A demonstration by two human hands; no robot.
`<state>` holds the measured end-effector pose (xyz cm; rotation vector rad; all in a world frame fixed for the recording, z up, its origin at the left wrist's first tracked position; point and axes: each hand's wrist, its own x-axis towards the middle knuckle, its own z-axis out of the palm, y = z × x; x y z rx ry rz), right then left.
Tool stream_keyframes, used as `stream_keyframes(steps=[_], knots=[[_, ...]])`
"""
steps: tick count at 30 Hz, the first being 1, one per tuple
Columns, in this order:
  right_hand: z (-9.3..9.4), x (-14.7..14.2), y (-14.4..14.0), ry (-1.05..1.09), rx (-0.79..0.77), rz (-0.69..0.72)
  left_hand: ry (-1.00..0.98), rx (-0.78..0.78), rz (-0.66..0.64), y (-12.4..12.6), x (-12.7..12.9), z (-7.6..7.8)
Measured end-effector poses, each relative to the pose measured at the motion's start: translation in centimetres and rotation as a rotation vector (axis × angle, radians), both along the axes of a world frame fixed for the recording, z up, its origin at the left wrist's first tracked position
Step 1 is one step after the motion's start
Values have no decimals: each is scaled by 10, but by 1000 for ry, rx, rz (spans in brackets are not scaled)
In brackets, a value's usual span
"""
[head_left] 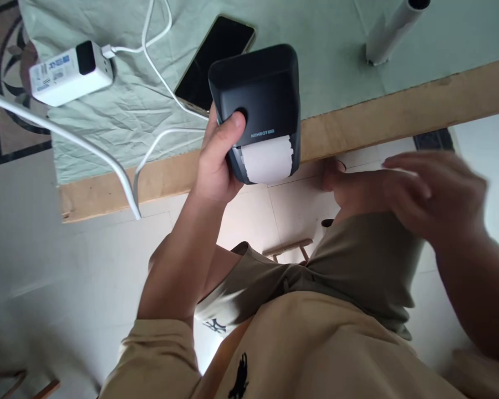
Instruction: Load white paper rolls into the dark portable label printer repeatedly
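Label printer [260, 94]: dark, rounded box held in the air just over the near edge of the tabletop [399, 113]; its front end points toward the person.
Paper strip [268, 159]: white, sticking out of the slot at the printer's near end, its free edge slightly ragged.
Left hand [216, 160]: clamped on the printer's left side from below; the thumb [233, 124] lies across the round button on the top face, the other fingers are hidden behind the body.
Right hand [416, 191]: blurred, fingers spread apart and holding nothing; it sits to the right of the printer, near it but not touching, level with the paper strip.
Hands, relation: apart; the printer rests only in the left one.
Phone [214, 64]: dark screen up, flat on the green cloth [120, 111], just behind the printer and partly covered by it.
Charger block [69, 72]: white, on the cloth toward the left edge of the tabletop, well apart from both hands.
White cable [160, 72]: runs from the charger block across the cloth toward the phone.
White tube [393, 27]: standing tilted near the far right part of the tabletop.
Clothing: tan shirt [316, 343] fills the lower view.
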<state>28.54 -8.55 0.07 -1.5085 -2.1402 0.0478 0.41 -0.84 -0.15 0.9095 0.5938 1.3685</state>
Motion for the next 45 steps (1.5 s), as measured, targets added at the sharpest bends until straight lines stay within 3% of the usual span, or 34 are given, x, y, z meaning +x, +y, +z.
stream_keyframes(steps=[4, 9, 16, 22, 28, 33, 37, 42, 45], knots=[[-24, 20, -42, -180, -52, 24, 26, -66, 29, -2, 3, 2], [-30, 17, -55, -284, -49, -16, -24, -49, 19, -4, 8, 7], [-19, 10, -70, -384, -46, -13, -49, -28, 1, -4, 11, 9], [1, 5, -68, -495, -151, -89, -17, -22, 9, -3, 9, 7], [12, 4, -63, -574, -292, -71, -64, 4, -68, -2, 6, 6], [20, 4, -70, -592, -498, 53, -62, 60, -89, -1, 5, 5], [18, 2, -94, -535, -703, 211, 10, 58, -42, -4, 8, 9], [13, -12, -135, -351, -912, 465, -58, -39, -25, -7, 10, 14], [14, -19, -134, -235, -954, 515, -96, -28, -60, -6, 9, 13]])
